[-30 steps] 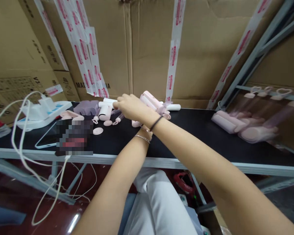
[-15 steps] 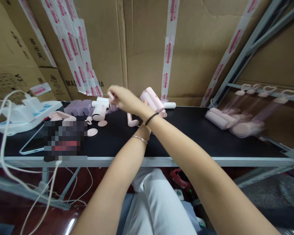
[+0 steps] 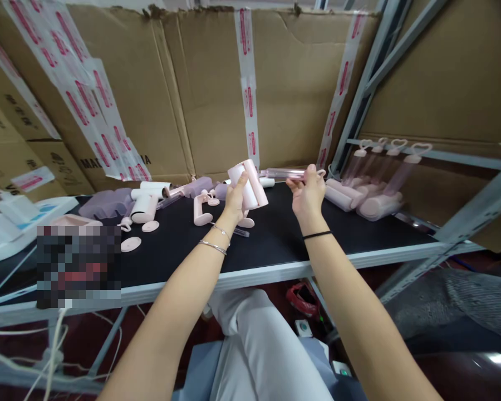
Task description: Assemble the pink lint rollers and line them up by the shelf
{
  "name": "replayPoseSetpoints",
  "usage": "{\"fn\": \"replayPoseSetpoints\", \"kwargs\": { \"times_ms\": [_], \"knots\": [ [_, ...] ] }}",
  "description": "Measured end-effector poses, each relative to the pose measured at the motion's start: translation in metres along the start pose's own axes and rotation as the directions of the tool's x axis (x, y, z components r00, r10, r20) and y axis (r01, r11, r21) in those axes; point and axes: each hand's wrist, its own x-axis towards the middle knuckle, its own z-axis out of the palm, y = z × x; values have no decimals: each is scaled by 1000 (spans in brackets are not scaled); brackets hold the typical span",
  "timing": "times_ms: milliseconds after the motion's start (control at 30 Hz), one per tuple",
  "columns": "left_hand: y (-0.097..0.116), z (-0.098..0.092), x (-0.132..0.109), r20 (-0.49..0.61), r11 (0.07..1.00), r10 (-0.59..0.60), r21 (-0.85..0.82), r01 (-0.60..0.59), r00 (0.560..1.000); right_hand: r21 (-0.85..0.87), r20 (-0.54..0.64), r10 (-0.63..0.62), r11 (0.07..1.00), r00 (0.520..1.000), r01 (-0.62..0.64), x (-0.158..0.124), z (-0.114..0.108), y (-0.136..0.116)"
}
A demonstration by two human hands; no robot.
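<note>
My left hand (image 3: 234,200) is wrapped around a pink and white cylindrical casing (image 3: 255,188), held tilted above the black table. To its right, my right hand (image 3: 309,194) grips a see-through pinkish tube (image 3: 280,174) by its looped end. The tube lies nearly level and points left toward the casing, with a gap between them. Below the casing, a round pink piece (image 3: 247,222) shows on the table. A pink bracket-like part (image 3: 200,211) lies left of my left hand, near a small pink disc (image 3: 213,201).
Finished-looking pink units with heart-shaped loops (image 3: 376,203) stand at the right by the metal frame (image 3: 446,245). On the left are white cylinders (image 3: 145,207), purple moulded pieces (image 3: 106,205), pink discs (image 3: 131,244), a blurred-out phone (image 3: 79,264) and a power strip (image 3: 45,214). Cardboard (image 3: 209,83) walls the back.
My right hand has swung from the left, across my left arm, over to the right and now holds the tube. My left hand has lifted the casing into plainer view. The camera view has shifted.
</note>
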Motion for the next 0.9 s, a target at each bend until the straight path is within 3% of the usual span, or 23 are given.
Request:
{"fn": "replayPoseSetpoints", "kwargs": {
  "times_ms": [100,400,667,900],
  "knots": [
    [0,4,-4,14,999,54,2,-54,998,6,6,-7,1000,1000,7,1,-4,2],
    [11,18,-22,-16,999,-47,-5,47,999,11,51,-24,1000,998,23,0,-13,-8],
    [10,17,-16,-83,1000,0,19,1,997,46,154,-44,998,987,37,-1,-13,-8],
    [5,20,-19,-45,987,99,134,-92,994,54,250,-88,996,964,77,-13,-10,-10]
  ]
}}
